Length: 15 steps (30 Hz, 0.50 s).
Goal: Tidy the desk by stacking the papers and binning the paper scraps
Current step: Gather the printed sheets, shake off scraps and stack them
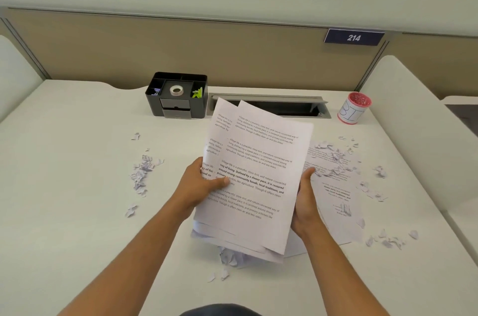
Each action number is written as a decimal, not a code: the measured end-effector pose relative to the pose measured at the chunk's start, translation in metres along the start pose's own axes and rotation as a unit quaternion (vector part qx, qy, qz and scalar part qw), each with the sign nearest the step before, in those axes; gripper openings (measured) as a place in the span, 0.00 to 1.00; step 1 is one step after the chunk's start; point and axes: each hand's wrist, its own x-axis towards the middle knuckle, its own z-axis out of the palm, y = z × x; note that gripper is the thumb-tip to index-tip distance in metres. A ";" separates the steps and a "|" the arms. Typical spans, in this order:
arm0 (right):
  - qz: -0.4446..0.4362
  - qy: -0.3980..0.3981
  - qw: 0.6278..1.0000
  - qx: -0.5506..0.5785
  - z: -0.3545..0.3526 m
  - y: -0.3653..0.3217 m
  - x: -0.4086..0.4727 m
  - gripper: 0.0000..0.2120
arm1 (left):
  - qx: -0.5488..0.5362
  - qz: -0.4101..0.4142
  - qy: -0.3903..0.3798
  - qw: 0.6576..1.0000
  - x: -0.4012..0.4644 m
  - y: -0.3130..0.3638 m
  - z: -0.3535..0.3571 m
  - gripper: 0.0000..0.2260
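- Papers [254, 173]: loose bundle of printed sheets held up over the middle of the surface [77, 186], tilted, edges fanned and uneven, at least two sheets offset at the top.
- Left hand [200, 186] grips the bundle's left edge, thumb curled over the printed face, the other fingers hidden behind the sheets.
- Right hand [306, 201] holds the right edge, thumb along the side, fingers wrapped behind; both hands closed around the same bundle.
- One more printed sheet [333, 186] lies flat on the surface to the right, partly hidden by the held bundle and the right hand, with scraps on top of it.
- Paper scraps [142, 173]: a scattered cluster left of the hands, more bits right [380, 173] and front right [388, 240] on the surface.
- Crumpled paper [230, 256] sits under the lower edge of the bundle, a few small bits just in front of it.
- Red-rimmed white cup [353, 108] marked with handwritten letters stands at the back right, well apart from the hands.
- Black desk organizer [177, 95] at the back, left of centre, tape roll [176, 90] inside, green item in its right compartment.
- Open cable slot [269, 106] in the surface behind the bundle, top of the sheets overlapping it in view.
- Partition panel behind carries a blue sign [353, 37] reading 214.
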 end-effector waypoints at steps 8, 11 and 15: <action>-0.046 -0.011 0.999 0.026 0.005 -0.007 -0.003 0.32 | 0.035 0.019 0.083 0.996 -0.004 -0.004 0.003 0.23; -0.067 -0.023 0.995 -0.066 0.008 -0.007 0.002 0.18 | 0.048 0.021 0.090 0.995 -0.004 -0.005 -0.006 0.22; -0.089 -0.005 0.979 -0.185 0.026 -0.004 0.013 0.19 | 0.077 0.042 0.107 0.990 -0.006 -0.003 -0.015 0.15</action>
